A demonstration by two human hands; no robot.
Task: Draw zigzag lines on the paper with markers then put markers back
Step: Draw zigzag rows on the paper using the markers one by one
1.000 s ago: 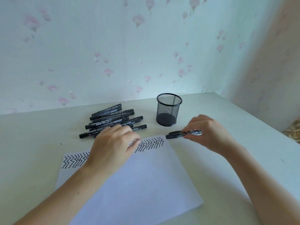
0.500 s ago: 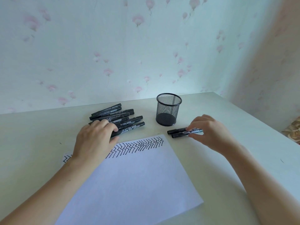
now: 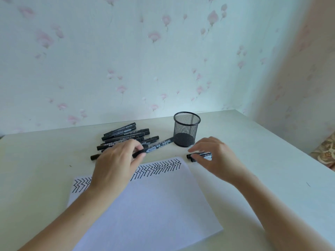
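A white sheet of paper lies on the table with a row of black zigzag lines along its far edge. Beyond it lies a pile of several black markers. My left hand pinches one black marker lifted from the pile, its far end pointing toward the black mesh pen cup. My right hand hovers with relaxed fingers over two black markers lying on the table right of the paper; they partly hide under it.
The pale table ends at a floral-papered wall behind and a right edge near a patterned cushion. A small dark mark shows on the table at right.
My left hand has picked one marker out of the pile and swung it toward the cup. My right hand has let go of the two markers and lifted slightly.
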